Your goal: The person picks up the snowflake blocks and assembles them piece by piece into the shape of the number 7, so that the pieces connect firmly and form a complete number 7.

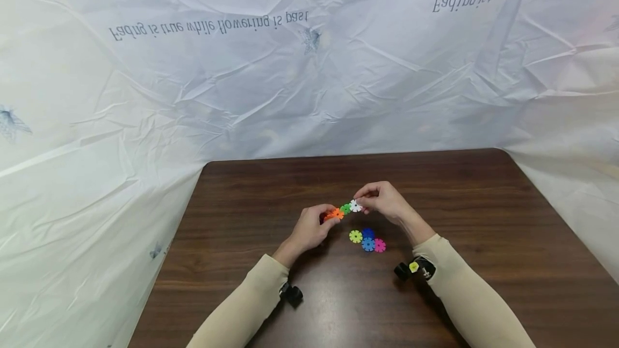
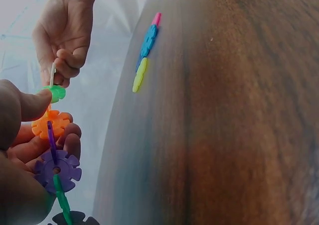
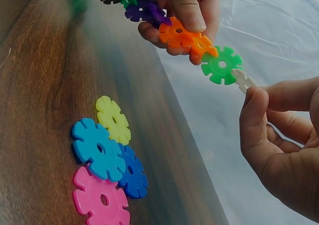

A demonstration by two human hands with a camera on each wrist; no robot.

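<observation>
left hand: (image 1: 307, 229) thumb and fingers clamped on the orange discs (image 3: 170, 35), mid-chain.
right hand: (image 1: 388, 202) thumb and fingertip pinch the white disc (image 3: 242, 78) at the chain's right end.
chain: held up over the table (image 1: 232, 203), between the hands, trailing out past the left one. order from the right: white, light green (image 3: 211, 65), orange, purple discs (image 3: 139, 12), dark green (image 2: 62, 199), black (image 2: 77, 218).
joint: white meets the light green rim; cannot tell how deep it sits.
loose discs: on the table, nearer than the chain and right of the left hand. yellow (image 1: 351, 237) at left, light blue (image 1: 364, 246) overlapping dark blue (image 1: 368, 231), pink (image 1: 383, 246) at right.
sleeves: beige (image 1: 246, 297), a black camera (image 1: 293, 295) at each wrist.
far side: white sheeting (image 1: 290, 79), creased, printed with upside-down lettering (image 1: 208, 24).
</observation>
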